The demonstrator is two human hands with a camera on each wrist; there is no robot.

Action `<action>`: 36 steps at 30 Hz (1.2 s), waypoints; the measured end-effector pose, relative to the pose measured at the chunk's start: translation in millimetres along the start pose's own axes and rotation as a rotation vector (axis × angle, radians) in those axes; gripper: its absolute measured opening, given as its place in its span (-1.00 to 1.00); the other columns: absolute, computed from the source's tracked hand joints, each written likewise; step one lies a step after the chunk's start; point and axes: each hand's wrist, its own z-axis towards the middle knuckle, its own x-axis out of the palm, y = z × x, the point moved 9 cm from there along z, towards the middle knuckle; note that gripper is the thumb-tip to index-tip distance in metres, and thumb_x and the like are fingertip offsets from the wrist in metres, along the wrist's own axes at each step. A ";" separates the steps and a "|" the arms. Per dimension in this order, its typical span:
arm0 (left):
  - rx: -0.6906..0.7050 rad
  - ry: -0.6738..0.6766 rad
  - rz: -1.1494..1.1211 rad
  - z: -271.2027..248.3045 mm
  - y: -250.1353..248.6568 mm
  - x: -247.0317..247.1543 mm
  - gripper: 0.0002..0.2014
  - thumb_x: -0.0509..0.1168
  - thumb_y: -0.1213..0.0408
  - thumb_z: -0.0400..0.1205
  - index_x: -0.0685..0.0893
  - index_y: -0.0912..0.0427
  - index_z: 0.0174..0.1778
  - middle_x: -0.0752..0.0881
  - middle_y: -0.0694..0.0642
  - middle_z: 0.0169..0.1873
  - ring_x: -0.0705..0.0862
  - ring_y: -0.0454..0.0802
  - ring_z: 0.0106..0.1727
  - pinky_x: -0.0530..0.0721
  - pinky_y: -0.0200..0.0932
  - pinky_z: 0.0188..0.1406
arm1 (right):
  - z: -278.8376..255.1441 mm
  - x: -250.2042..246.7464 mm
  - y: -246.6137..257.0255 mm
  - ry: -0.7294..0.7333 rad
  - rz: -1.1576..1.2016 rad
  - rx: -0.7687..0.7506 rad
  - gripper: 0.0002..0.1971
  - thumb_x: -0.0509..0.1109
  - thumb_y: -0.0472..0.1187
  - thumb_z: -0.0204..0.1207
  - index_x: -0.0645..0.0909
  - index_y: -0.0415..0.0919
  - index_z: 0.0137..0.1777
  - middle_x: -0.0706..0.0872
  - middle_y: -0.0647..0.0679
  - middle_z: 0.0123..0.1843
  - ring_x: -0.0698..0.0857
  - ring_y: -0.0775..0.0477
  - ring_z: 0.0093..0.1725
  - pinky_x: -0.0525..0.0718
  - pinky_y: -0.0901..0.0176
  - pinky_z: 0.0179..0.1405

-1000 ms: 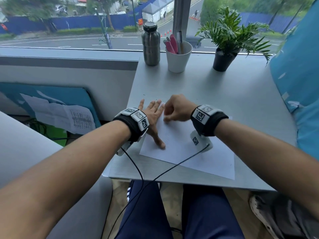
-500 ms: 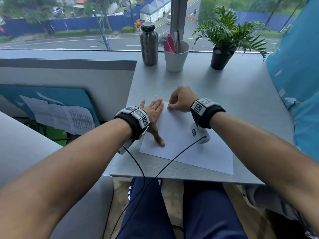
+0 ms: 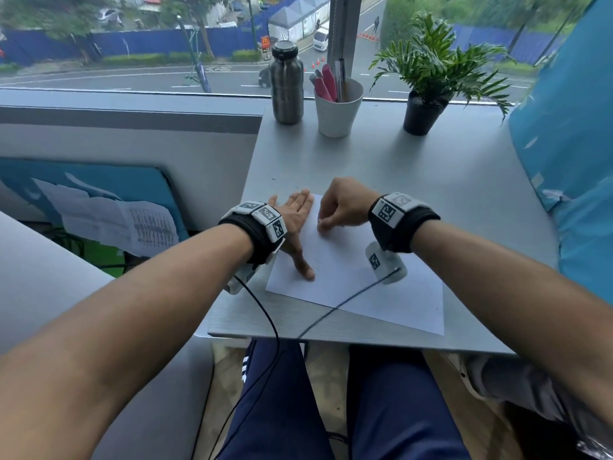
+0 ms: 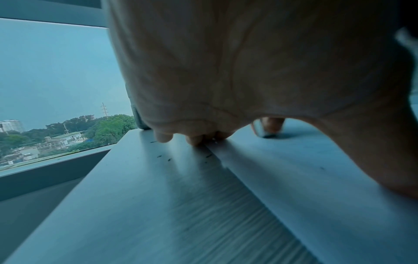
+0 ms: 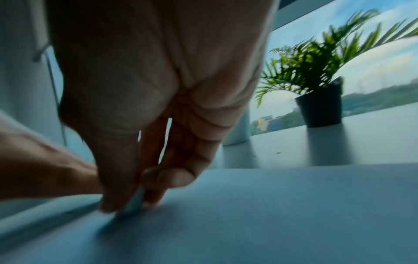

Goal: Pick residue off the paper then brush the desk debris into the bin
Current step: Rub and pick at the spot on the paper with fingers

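A white paper sheet (image 3: 348,277) lies on the grey desk (image 3: 431,177). My left hand (image 3: 295,220) rests flat on the sheet's left edge, fingers straight and thumb spread toward me. My right hand (image 3: 323,224) is curled over the sheet's far left part. In the right wrist view its thumb and fingers pinch a small pale eraser-like block (image 5: 133,205) whose tip touches the paper (image 5: 271,205). Tiny dark specks of debris (image 4: 168,159) lie on the desk beside the paper edge, near my left fingertips (image 4: 162,138). No bin shows in any view.
At the desk's far edge by the window stand a steel bottle (image 3: 287,84), a white cup of pens (image 3: 338,107) and a potted plant (image 3: 428,81). A blue cushion (image 3: 570,127) borders the right side. Wrist-camera cables hang over the near edge.
My right hand slid away across the paper's far left corner, then came back toward me, still pinching the small block. The left hand stayed flat on the sheet.
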 end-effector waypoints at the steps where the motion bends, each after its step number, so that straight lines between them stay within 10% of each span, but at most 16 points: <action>1: -0.002 -0.004 -0.004 0.2 0.8 -0.6 0.66 0.54 -0.52 0.02 -0.44 0.18 0.70 -0.43 0.09 0.70 -0.38 -0.01 0.72 -0.32 0.29 0.68 | 2.8 -10.3 -6.5 -0.076 0.022 0.038 -0.87 0.63 -0.11 0.30 0.84 -0.14 -0.21 0.82 0.00 -0.30 0.65 0.13 -0.38 0.58 0.39 -0.36; 8: 0.001 -0.009 -0.031 -2.1 3.1 1.4 0.65 0.54 -0.51 0.02 -0.46 0.12 0.69 -0.46 0.02 0.69 -0.42 -0.05 0.71 -0.36 0.32 0.66 | -13.5 7.9 16.9 0.011 -0.017 -0.035 -0.92 0.62 -0.14 0.30 0.83 -0.11 -0.24 0.78 0.06 -0.36 0.65 0.17 -0.41 0.55 0.44 -0.43; 12: 0.004 0.001 -0.045 -0.5 2.5 2.9 0.65 0.55 -0.51 0.01 -0.47 0.10 0.69 -0.47 0.01 0.69 -0.43 -0.06 0.70 -0.39 0.31 0.64 | -3.9 -22.2 -2.6 -0.206 -0.002 0.072 -0.89 0.57 -0.20 0.32 0.84 -0.23 -0.21 0.83 -0.10 -0.27 0.74 -0.05 -0.26 0.73 0.15 -0.20; 17: 0.006 0.007 -0.051 -1.6 3.7 3.8 0.65 0.54 -0.51 0.02 -0.49 0.10 0.68 -0.49 0.00 0.68 -0.45 -0.07 0.69 -0.40 0.31 0.64 | -26.7 15.5 31.5 0.039 -0.060 -0.059 -0.93 0.62 -0.19 0.30 0.82 -0.17 -0.27 0.71 0.09 -0.46 0.65 0.11 -0.43 0.65 0.26 -0.29; 22: 0.000 -0.009 -0.052 -1.8 1.7 2.3 0.65 0.55 -0.50 0.01 -0.46 0.11 0.69 -0.46 0.00 0.69 -0.43 -0.08 0.70 -0.36 0.33 0.65 | -12.1 -12.7 3.6 -0.188 0.020 0.063 -0.90 0.58 -0.20 0.29 0.83 -0.22 -0.26 0.82 -0.09 -0.33 0.75 -0.05 -0.30 0.71 0.17 -0.24; 27: 0.006 0.002 -0.036 -1.3 2.9 3.3 0.65 0.53 -0.53 0.02 -0.49 0.12 0.68 -0.49 0.01 0.68 -0.44 -0.07 0.69 -0.35 0.35 0.65 | -27.5 20.7 30.6 0.005 -0.033 -0.058 -0.88 0.62 -0.15 0.29 0.84 -0.19 -0.26 0.82 -0.02 -0.34 0.72 0.04 -0.36 0.63 0.29 -0.32; 31: -0.007 0.008 -0.045 -0.8 2.2 3.3 0.65 0.54 -0.52 0.01 -0.48 0.09 0.68 -0.48 -0.01 0.68 -0.43 -0.08 0.70 -0.37 0.33 0.64 | -15.5 -10.4 1.1 -0.205 0.041 0.081 -0.89 0.59 -0.15 0.25 0.82 -0.18 -0.29 0.81 -0.06 -0.35 0.69 0.01 -0.38 0.70 0.17 -0.28; 36: -0.006 0.009 -0.009 -0.7 4.3 3.4 0.65 0.50 -0.55 0.02 -0.50 0.12 0.67 -0.50 0.02 0.67 -0.45 -0.07 0.69 -0.37 0.36 0.64 | -29.3 23.3 29.9 0.034 -0.011 -0.048 -0.92 0.62 -0.16 0.28 0.82 -0.14 -0.29 0.78 0.05 -0.38 0.65 0.12 -0.41 0.50 0.51 -0.44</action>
